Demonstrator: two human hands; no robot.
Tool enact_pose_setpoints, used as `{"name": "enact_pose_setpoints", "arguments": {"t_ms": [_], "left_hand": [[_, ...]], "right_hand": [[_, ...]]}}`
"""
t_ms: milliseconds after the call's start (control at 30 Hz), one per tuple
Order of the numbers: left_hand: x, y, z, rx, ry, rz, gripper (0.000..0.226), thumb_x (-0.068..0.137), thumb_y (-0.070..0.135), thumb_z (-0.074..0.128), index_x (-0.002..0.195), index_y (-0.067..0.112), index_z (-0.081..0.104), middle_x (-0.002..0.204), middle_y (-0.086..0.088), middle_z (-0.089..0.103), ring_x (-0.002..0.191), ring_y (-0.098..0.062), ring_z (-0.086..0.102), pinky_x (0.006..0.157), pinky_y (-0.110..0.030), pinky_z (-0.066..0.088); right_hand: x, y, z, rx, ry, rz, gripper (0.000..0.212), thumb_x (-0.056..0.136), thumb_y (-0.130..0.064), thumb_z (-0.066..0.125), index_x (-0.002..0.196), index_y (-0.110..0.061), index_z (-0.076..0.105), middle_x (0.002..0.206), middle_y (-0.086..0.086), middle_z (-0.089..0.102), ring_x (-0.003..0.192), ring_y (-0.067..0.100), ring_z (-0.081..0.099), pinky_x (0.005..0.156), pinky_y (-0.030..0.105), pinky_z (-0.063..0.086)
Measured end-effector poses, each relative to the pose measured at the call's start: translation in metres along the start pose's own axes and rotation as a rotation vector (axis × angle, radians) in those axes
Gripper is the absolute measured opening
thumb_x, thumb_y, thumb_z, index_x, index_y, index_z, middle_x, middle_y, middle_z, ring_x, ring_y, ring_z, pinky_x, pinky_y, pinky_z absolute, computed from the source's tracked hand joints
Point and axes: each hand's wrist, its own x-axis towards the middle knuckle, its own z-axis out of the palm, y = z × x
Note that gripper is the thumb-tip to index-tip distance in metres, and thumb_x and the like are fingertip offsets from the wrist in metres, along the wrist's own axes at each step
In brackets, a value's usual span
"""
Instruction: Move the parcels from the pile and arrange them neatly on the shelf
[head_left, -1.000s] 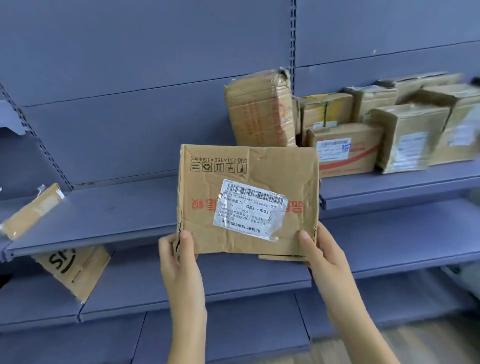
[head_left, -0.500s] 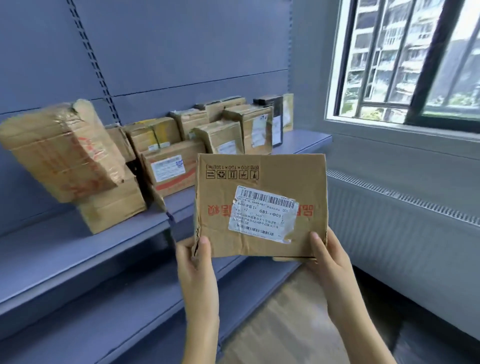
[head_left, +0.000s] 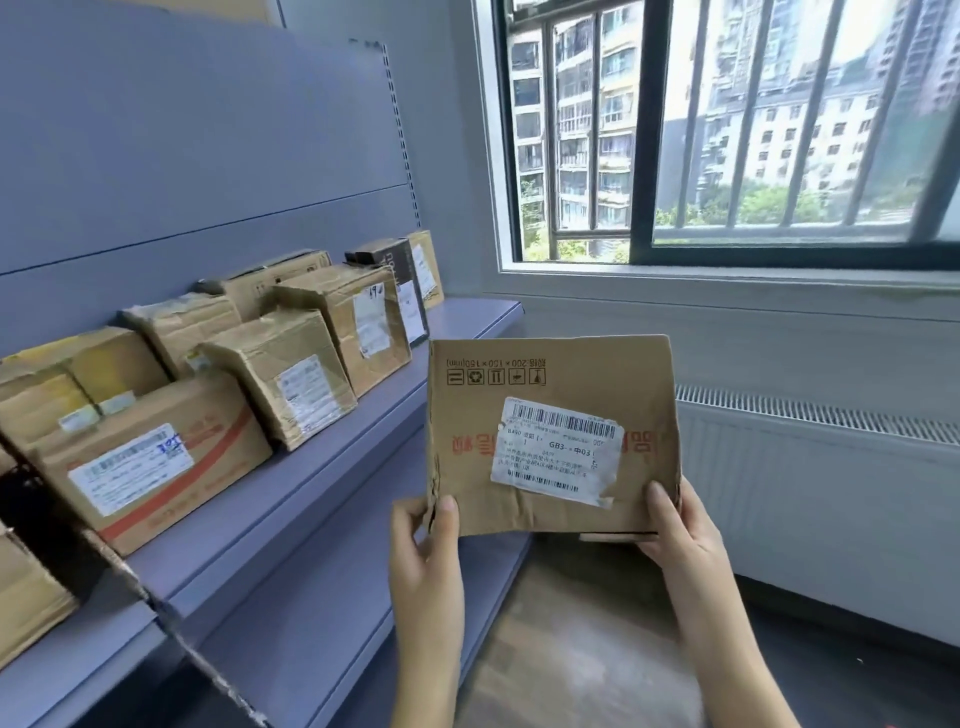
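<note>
I hold a flat brown cardboard parcel (head_left: 550, 410) upright in front of me, its white barcode label facing me. My left hand (head_left: 426, 545) grips its lower left corner, thumb on the front. My right hand (head_left: 675, 530) grips the lower right corner the same way. The parcel hangs in the air to the right of the blue-grey shelf (head_left: 332, 467), level with its front edge. On that shelf stands a row of cardboard parcels (head_left: 291, 379) running back toward the wall.
A large labelled box (head_left: 140, 462) sits nearest on the shelf. A black box (head_left: 400, 280) stands near the far end, with bare shelf board (head_left: 478, 317) beyond it. A lower shelf (head_left: 322, 613) lies below. A barred window and a white radiator (head_left: 810, 493) are on the right.
My view has swung right along the shelf toward the window. The parcel stays gripped in both hands and now sits beside the shelf's far end.
</note>
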Motion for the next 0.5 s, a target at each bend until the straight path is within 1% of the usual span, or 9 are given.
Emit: {"name": "enact_pose_setpoints", "arguments": {"t_ms": [67, 167, 233, 300, 367, 433, 500], "left_hand": [[0.02, -0.007, 0.003, 0.004, -0.028, 0.0, 0.011, 0.094, 0.033, 0.052, 0.091, 0.023, 0.053, 0.082, 0.025, 0.066, 0.079, 0.007, 0.062, 0.069, -0.024, 0.045], [0.046, -0.02, 0.011, 0.018, -0.073, -0.003, 0.012, 0.094, 0.034, 0.052, 0.091, 0.022, 0.054, 0.081, 0.025, 0.066, 0.078, 0.008, 0.062, 0.067, -0.021, 0.044], [0.057, -0.033, 0.021, 0.01, -0.089, -0.032, 0.01, 0.094, 0.032, 0.053, 0.092, 0.022, 0.054, 0.08, 0.024, 0.066, 0.077, 0.008, 0.062, 0.066, -0.018, 0.044], [0.065, -0.043, 0.035, 0.01, -0.12, -0.066, 0.012, 0.093, 0.035, 0.053, 0.093, 0.024, 0.054, 0.082, 0.023, 0.066, 0.079, 0.007, 0.062, 0.064, -0.016, 0.045], [0.077, -0.05, 0.053, 0.003, -0.148, -0.093, 0.02, 0.087, 0.045, 0.052, 0.093, 0.025, 0.054, 0.085, 0.023, 0.067, 0.081, 0.008, 0.062, 0.067, -0.018, 0.045], [0.091, -0.058, 0.076, -0.005, -0.136, -0.1, 0.031, 0.078, 0.053, 0.051, 0.094, 0.027, 0.055, 0.085, 0.023, 0.067, 0.082, 0.008, 0.061, 0.069, -0.02, 0.045], [0.106, -0.065, 0.101, -0.004, -0.105, -0.112, 0.03, 0.078, 0.052, 0.051, 0.094, 0.027, 0.054, 0.086, 0.019, 0.067, 0.084, 0.005, 0.062, 0.069, -0.021, 0.046]], "right_hand": [[0.01, 0.007, 0.009, -0.006, 0.032, 0.004, 0.023, 0.1, -0.027, 0.045, 0.108, -0.042, 0.061, 0.109, -0.018, 0.069, 0.114, 0.009, 0.059, 0.107, 0.047, 0.041], [0.023, 0.021, 0.017, 0.01, 0.078, 0.017, 0.023, 0.1, -0.025, 0.046, 0.114, -0.037, 0.06, 0.119, -0.009, 0.067, 0.118, 0.013, 0.058, 0.109, 0.047, 0.039], [0.034, 0.03, 0.015, 0.0, 0.093, 0.046, 0.023, 0.1, -0.025, 0.045, 0.115, -0.035, 0.06, 0.119, -0.008, 0.067, 0.117, 0.012, 0.058, 0.109, 0.046, 0.04], [0.05, 0.036, 0.01, 0.001, 0.107, 0.058, 0.026, 0.1, -0.025, 0.045, 0.121, -0.03, 0.06, 0.121, -0.006, 0.067, 0.118, 0.014, 0.058, 0.109, 0.046, 0.04], [0.074, 0.041, 0.004, 0.0, 0.13, 0.063, 0.029, 0.1, -0.026, 0.046, 0.127, -0.027, 0.058, 0.125, -0.004, 0.066, 0.121, 0.016, 0.056, 0.11, 0.047, 0.038], [0.103, 0.046, -0.003, -0.019, 0.131, 0.059, 0.03, 0.1, -0.028, 0.047, 0.127, -0.029, 0.058, 0.125, -0.005, 0.066, 0.122, 0.017, 0.057, 0.11, 0.048, 0.038], [0.136, 0.049, -0.01, -0.054, 0.115, 0.049, 0.028, 0.099, -0.031, 0.047, 0.124, -0.032, 0.059, 0.122, -0.007, 0.067, 0.119, 0.017, 0.058, 0.108, 0.049, 0.04]]}}
